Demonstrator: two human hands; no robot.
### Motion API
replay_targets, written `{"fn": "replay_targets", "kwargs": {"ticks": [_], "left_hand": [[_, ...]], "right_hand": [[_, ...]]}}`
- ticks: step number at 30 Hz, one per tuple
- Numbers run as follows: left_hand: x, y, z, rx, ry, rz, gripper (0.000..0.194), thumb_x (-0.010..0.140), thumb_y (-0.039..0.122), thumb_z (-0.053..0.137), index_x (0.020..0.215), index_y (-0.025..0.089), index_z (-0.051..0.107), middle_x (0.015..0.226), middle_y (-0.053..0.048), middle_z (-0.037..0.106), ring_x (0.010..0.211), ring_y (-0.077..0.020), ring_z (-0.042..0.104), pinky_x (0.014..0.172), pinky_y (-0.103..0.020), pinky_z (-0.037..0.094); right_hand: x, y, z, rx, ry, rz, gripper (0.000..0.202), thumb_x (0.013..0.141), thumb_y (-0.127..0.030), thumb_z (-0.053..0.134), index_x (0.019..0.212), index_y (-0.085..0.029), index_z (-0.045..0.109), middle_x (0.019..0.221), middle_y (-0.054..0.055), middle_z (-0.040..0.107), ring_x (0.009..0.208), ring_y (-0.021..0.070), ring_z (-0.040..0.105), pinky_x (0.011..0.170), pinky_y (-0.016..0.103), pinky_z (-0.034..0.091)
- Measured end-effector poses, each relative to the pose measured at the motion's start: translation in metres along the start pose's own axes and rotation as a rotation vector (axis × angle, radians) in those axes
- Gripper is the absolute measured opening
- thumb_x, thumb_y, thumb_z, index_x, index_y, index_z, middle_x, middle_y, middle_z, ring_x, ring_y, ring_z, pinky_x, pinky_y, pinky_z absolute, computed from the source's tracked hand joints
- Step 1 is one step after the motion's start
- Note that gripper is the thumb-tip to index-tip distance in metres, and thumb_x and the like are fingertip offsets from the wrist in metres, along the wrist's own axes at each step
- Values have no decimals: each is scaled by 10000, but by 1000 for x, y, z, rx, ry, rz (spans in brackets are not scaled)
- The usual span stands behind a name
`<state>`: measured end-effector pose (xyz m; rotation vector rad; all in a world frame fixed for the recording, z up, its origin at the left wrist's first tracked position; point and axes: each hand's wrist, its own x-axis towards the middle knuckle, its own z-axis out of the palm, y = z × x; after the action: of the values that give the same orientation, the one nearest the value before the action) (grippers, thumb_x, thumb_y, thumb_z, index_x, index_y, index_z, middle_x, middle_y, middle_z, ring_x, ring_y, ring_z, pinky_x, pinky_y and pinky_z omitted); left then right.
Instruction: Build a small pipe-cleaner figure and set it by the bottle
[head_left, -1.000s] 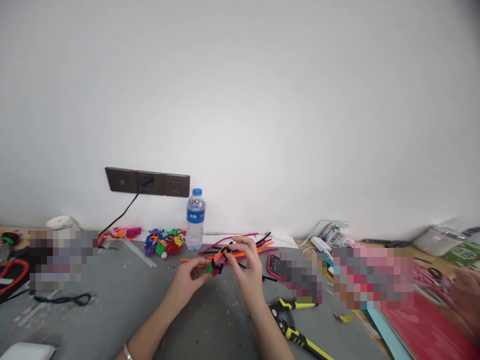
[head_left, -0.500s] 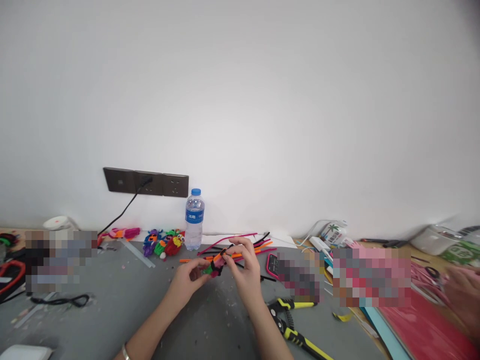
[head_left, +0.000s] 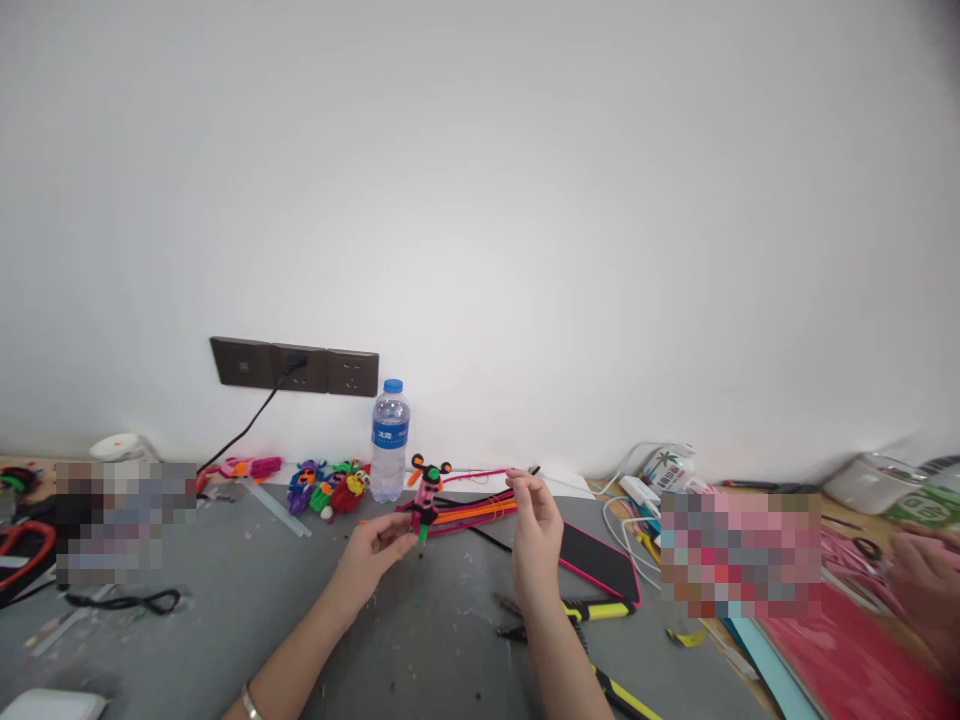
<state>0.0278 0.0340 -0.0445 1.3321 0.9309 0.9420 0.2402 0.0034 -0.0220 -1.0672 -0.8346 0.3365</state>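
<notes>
My left hand (head_left: 375, 552) pinches the base of a small pipe-cleaner figure (head_left: 426, 497) and holds it upright above the grey mat. The figure has a pink body, black and green lower parts, and orange-and-black rounds on top. To its right, my right hand (head_left: 537, 535) is raised with thumb and fingers drawn together; whatever might be between the fingertips is too small to make out. Behind the hands lies a bundle of orange, magenta and black pipe cleaners (head_left: 480, 512). Yellow-and-black pliers (head_left: 600, 611) lie partly hidden under my right forearm.
A water bottle (head_left: 390, 445) stands near the wall, beside several finished pipe-cleaner figures (head_left: 349, 492). A phone (head_left: 600, 562) with a pink edge lies right of my right hand. At far right, another person's hand (head_left: 926, 580) is near a red sheet (head_left: 862, 650). A black cable (head_left: 124, 601) lies left.
My right hand has let go of the figure and moved right. The figure now stands upright in my left hand, which has hardly moved. The phone's screen has gone dark.
</notes>
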Motion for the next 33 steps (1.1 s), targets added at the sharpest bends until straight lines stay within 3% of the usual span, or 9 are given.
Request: {"fn": "replay_targets", "kwargs": {"ticks": [3,8,13,18,23,33], "left_hand": [[-1,4,1,-53,43,-37,505,646,515,741,967,126,731,601,-8,623,580,-141,504,572,-241,387],[-3,8,2,-139,72,-71,577,619,531,757,1005,105,711,547,37,516,547,-113,425,558,-230,338],[-4,9,2,-142,77,-52,534,641,520,747,1005,132,714,578,24,539,559,-121,437,568,-237,353],[-3,6,2,-112,57,-27,490,638,501,756,968,140,722,693,-29,652,571,-124,467,554,-234,363],[-2,3,1,-96,25,20,440,659,469,747,972,160,722,818,-59,708,650,-157,543,588,-240,406],[-4,6,2,-105,-8,34,418,673,454,748,977,170,714,968,-91,731,898,-250,626,713,-284,479]], "right_hand": [[4,8,-5,-14,56,66,320,848,-474,566,763,-170,620,832,64,650,819,213,581,806,353,429],[1,22,-4,-50,-63,126,357,835,-519,561,751,-174,600,762,42,641,713,189,581,694,316,449],[-8,26,8,7,-234,141,354,771,-436,678,1009,-187,597,846,59,675,782,207,631,711,331,498],[-26,22,27,65,-441,183,283,788,-449,668,894,-187,645,862,69,690,817,219,652,740,342,526],[-48,14,43,239,-646,268,391,781,-471,678,1070,-209,648,1007,99,709,909,250,665,783,390,539],[-64,17,50,281,-621,385,306,824,-457,628,1025,-228,656,964,56,686,911,222,639,833,351,505]]}}
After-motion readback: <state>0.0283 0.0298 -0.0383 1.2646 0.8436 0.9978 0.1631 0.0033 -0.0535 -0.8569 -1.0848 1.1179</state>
